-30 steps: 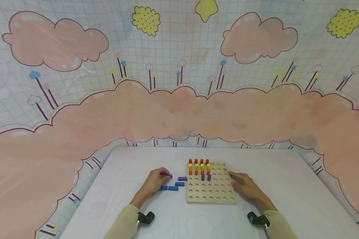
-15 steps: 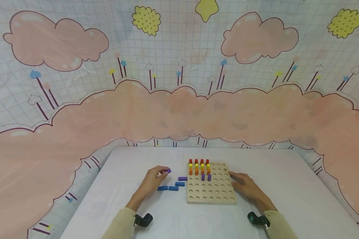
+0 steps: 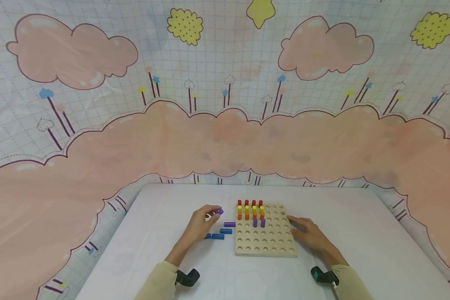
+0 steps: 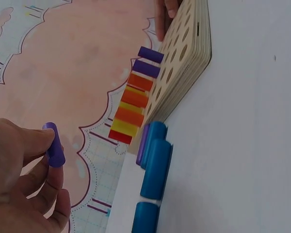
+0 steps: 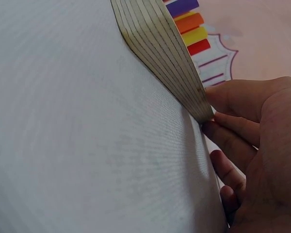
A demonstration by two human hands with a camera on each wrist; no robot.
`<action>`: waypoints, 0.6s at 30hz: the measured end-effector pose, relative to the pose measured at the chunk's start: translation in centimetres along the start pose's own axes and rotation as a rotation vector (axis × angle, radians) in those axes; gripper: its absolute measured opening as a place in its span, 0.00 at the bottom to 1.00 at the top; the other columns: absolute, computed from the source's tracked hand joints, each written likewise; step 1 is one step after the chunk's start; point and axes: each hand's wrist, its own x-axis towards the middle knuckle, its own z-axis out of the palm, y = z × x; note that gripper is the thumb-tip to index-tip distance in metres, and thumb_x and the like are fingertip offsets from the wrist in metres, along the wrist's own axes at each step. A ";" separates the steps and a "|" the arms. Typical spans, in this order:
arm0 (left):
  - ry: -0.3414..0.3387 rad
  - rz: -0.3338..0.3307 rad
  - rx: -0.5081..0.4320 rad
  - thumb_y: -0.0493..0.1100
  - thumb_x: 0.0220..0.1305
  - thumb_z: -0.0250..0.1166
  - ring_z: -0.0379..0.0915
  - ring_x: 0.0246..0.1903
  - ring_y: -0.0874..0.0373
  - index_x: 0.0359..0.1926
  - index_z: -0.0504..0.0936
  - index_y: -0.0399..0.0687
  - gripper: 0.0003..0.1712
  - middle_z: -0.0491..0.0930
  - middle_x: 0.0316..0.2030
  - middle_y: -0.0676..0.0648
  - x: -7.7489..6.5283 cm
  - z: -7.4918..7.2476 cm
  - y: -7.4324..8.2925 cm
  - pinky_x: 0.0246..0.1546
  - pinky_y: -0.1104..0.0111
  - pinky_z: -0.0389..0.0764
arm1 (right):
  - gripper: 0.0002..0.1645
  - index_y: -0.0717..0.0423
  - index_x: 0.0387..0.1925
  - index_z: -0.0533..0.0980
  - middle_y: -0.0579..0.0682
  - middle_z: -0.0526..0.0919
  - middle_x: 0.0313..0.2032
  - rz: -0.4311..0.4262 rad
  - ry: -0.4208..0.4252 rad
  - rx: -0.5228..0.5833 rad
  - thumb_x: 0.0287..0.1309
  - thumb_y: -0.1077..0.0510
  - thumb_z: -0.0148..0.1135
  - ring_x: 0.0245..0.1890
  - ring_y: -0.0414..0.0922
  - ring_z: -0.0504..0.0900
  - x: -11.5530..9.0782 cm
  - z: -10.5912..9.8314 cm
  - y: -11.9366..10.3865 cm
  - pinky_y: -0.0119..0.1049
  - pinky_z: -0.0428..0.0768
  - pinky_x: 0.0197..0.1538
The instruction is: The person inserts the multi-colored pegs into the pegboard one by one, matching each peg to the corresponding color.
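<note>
In the head view my left hand (image 3: 199,224) is above the table, left of the wooden pegboard (image 3: 266,253). It pinches a purple peg (image 4: 54,146) between thumb and fingertips, and the peg tilts in the air. My right hand (image 3: 311,235) touches the board's right edge; in the right wrist view its thumb and fingers (image 5: 230,143) meet the layered side near a corner. Rows of red pegs (image 3: 253,203), yellow pegs (image 3: 254,208) and orange pegs (image 3: 247,216) stand at the board's back left. Two purple pegs (image 3: 263,223) stand in the row in front of them.
A loose purple peg (image 3: 229,224) lies against the board's left side. Several blue pegs (image 3: 218,236) lie beside it on the white table (image 3: 153,200), one partly hidden by my left hand. A patterned curtain (image 3: 225,141) hangs behind the table.
My left hand has lifted the purple peg off the table, then shifted right toward the board, tilting the peg. My right hand and the board have stayed in place.
</note>
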 end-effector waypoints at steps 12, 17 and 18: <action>-0.027 0.000 -0.099 0.41 0.70 0.60 0.75 0.47 0.57 0.54 0.80 0.47 0.14 0.83 0.46 0.50 0.4 2.4 1.4 0.53 0.58 0.77 | 0.32 0.46 0.70 0.67 0.65 0.56 0.72 0.005 -0.010 -0.003 0.65 0.51 0.59 0.73 0.70 0.50 0.0 -0.2 0.0 0.72 0.47 0.69; -0.039 -0.001 -0.138 0.42 0.69 0.61 0.76 0.47 0.57 0.54 0.80 0.47 0.14 0.83 0.47 0.49 0.6 3.5 2.0 0.53 0.59 0.77 | 0.33 0.45 0.70 0.66 0.64 0.56 0.72 0.007 -0.013 0.003 0.65 0.50 0.59 0.73 0.69 0.49 0.0 -0.2 0.1 0.72 0.46 0.69; -0.040 0.000 -0.144 0.42 0.69 0.61 0.76 0.47 0.57 0.54 0.80 0.47 0.14 0.83 0.47 0.49 0.6 3.6 2.0 0.53 0.59 0.77 | 0.33 0.45 0.70 0.66 0.64 0.56 0.72 0.006 -0.013 0.003 0.65 0.50 0.59 0.73 0.69 0.49 0.0 -0.2 0.1 0.72 0.46 0.69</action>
